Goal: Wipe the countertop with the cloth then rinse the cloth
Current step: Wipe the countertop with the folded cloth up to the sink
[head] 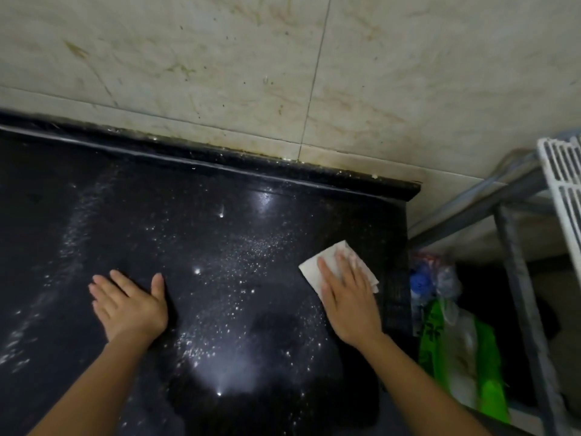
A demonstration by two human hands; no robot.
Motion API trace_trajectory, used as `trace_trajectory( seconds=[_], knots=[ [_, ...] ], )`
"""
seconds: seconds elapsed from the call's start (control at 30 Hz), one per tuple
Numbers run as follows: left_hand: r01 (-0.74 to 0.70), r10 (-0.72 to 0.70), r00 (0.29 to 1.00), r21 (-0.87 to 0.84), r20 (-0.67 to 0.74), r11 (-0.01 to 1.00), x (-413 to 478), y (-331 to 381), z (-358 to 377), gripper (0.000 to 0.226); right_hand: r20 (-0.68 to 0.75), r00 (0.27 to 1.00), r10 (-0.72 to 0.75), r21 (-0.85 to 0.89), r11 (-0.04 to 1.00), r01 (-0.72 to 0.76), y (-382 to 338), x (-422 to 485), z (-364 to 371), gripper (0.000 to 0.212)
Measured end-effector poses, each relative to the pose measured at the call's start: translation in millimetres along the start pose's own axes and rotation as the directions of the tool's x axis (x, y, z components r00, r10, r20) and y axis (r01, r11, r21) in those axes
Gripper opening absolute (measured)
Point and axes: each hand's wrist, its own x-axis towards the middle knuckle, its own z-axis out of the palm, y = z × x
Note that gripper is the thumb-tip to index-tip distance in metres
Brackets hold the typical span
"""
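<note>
Pressing down on the white cloth (317,270), the right hand (350,302) is lying palm-down with its fingers (327,275) stretched straight and together; nothing is being pinched or curled around. The cloth is lying flat on the dark, speckled table (220,184), near the table's right end and well short of the back edge. Its corners are sticking out past the fingertips and on both sides of the hand. The left hand (132,305) is resting flat on the bare table well apart from the cloth, its digits straight and slightly spread, thumb angled out, holding nothing. Between the two hands a scatter of pale droplets or specks (251,259) is glinting on the surface — which of the two I cannot tell — and a fainter streak (75,221) is curving along the left part. A stained beige tiled wall (220,58) is rising behind the table. Off the table's right end a grey metal rack (515,247) is standing, with a white grille (562,171) showing at its top and a green-and-white plastic bag (459,350) sitting lower down beside some blurred bottles (423,281).
</note>
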Motion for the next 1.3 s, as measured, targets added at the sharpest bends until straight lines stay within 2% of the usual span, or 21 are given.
trace_trajectory(
  seconds=[0.07, 0.17, 0.2, 0.27, 0.33, 0.37, 0.43, 0.5, 0.6, 0.67, 0.7, 0.77, 0.87, 0.93, 1.0, 1.07, 1.13, 1.2, 1.3],
  knots=[
    [0.005, -0.005, 1.0, -0.003, 0.017, 1.0, 1, 0, -1, 0.085, -0.018, 1.0, 0.001, -0.054, 0.999, -0.002, 13, 5, -9, 0.064],
    [0.01, -0.01, 0.999, -0.003, 0.04, 1.0, 2, 0, -1, 0.085, -0.072, 0.978, 0.195, -0.093, 0.975, -0.201, 40, 47, -23, 0.077],
    [0.012, -0.012, 0.999, -0.005, 0.042, 1.0, 3, 0, 0, 0.085, -0.095, 0.952, 0.289, -0.061, 0.953, -0.296, 43, 63, -27, 0.077],
    [0.021, -0.021, 0.998, 0.003, 0.055, 1.0, 5, -1, 1, 0.085, -0.134, 0.881, 0.453, 0.057, 0.891, -0.449, 32, 91, -28, 0.064],
    [0.025, -0.026, 0.997, 0.012, 0.073, 1.0, 6, -1, 0, 0.086, -0.129, 0.857, 0.5, 0.125, 0.865, -0.486, 0, 109, -22, 0.058],
    [0.026, -0.027, 0.996, 0.016, 0.087, 1.0, 6, -1, -2, 0.086, -0.126, 0.879, 0.46, 0.117, 0.887, -0.448, -21, 112, -16, 0.058],
    [0.035, -0.039, 0.993, 0.034, 0.115, 0.999, 5, 0, -5, 0.085, -0.102, 0.95, 0.295, 0.076, 0.955, -0.288, -64, 109, -3, 0.057],
    [0.043, -0.051, 0.99, 0.066, 0.129, 0.997, 4, 2, -7, 0.084, -0.053, 0.99, 0.133, 0.036, 0.991, -0.131, -94, 99, 7, 0.057],
    [0.05, -0.066, 0.987, 0.107, 0.15, 0.993, 3, 4, -10, 0.083, -0.002, 1.0, -0.031, -0.028, 0.999, 0.031, -96, 86, 6, 0.055],
    [0.052, -0.07, 0.984, 0.109, 0.164, 0.993, 4, 5, -12, 0.084, 0.008, 0.996, -0.084, -0.089, 0.992, 0.084, -74, 81, 1, 0.054],
    [0.05, -0.066, 0.984, 0.097, 0.167, 0.994, 4, 5, -12, 0.084, -0.009, 0.998, -0.058, -0.122, 0.991, 0.056, -58, 80, -1, 0.055],
    [0.042, -0.052, 0.985, 0.066, 0.166, 0.997, 4, 4, -12, 0.085, -0.097, 0.99, 0.103, -0.159, 0.98, -0.117, -20, 77, -9, 0.057],
    [0.035, -0.04, 0.986, 0.037, 0.162, 0.999, 5, 3, -10, 0.085, -0.169, 0.895, 0.413, -0.037, 0.905, -0.425, 23, 79, -25, 0.057],
    [0.034, -0.037, 0.986, 0.023, 0.16, 0.999, 7, 1, -9, 0.086, -0.148, 0.824, 0.547, 0.058, 0.837, -0.545, 19, 93, -29, 0.058],
    [0.039, -0.042, 0.985, 0.018, 0.167, 0.999, 7, 0, -8, 0.086, -0.144, 0.78, 0.609, 0.116, 0.793, -0.598, -9, 114, -25, 0.058],
    [0.043, -0.048, 0.983, 0.028, 0.177, 0.999, 8, 0, -9, 0.086, -0.147, 0.83, 0.539, 0.091, 0.842, -0.531, -54, 135, -15, 0.058],
    [0.051, -0.058, 0.981, 0.043, 0.186, 0.998, 10, 1, -9, 0.085, -0.115, 0.923, 0.367, 0.046, 0.93, -0.364, -107, 149, -4, 0.057],
    [0.059, -0.07, 0.978, 0.063, 0.197, 0.996, 11, 2, -10, 0.085, -0.023, 0.988, 0.152, 0.006, 0.988, -0.152, -154, 154, 9, 0.057],
    [0.065, -0.078, 0.976, 0.068, 0.205, 0.996, 10, 3, -12, 0.085, 0.12, 0.982, -0.149, -0.052, 0.986, 0.156, -183, 150, 15, 0.055]
  ],
)
